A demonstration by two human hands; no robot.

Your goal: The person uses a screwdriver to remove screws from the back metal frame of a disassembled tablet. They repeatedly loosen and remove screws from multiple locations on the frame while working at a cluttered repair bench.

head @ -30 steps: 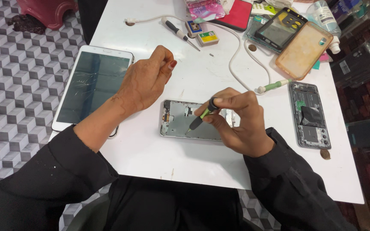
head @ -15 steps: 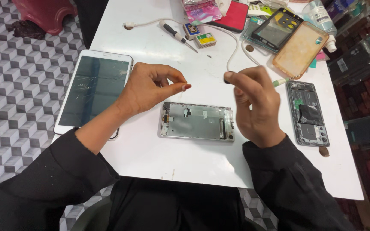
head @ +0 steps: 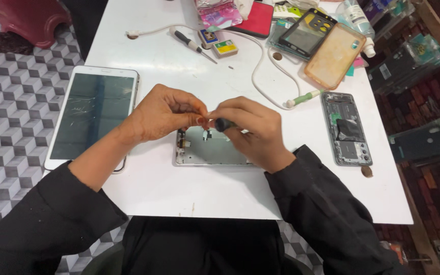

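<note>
My two hands meet just above the open phone frame point(head: 215, 148), which lies flat on the white table point(head: 179, 198) right in front of me. My right hand point(head: 253, 130) is closed around the dark handle of a small screwdriver point(head: 223, 124), its thumb and fingers wrapped tight. My left hand point(head: 161, 113) has its fingertips pinched together against the tip end of that tool; whether something tiny, like a screw, sits between them I cannot tell.

Taking the phone frame as my landmark: left of it lies a white tablet point(head: 95, 117) with a cracked dark screen. Right of it, well apart, lies a second opened phone point(head: 346, 128), insides showing. Beyond the frame a white cable point(head: 260, 76) loops across the table, and farther back lies a spare screwdriver point(head: 192, 45), with a clear orange phone case point(head: 334, 55) beyond and to the right.

I judge that I am at the step of tending the tool's tip, seating or clearing something on it, above the frame's upper edge. The next move calls for a steady pinch, so nothing small drops into the frame, and then a careful lowering of the tip onto a fixing point.
</note>
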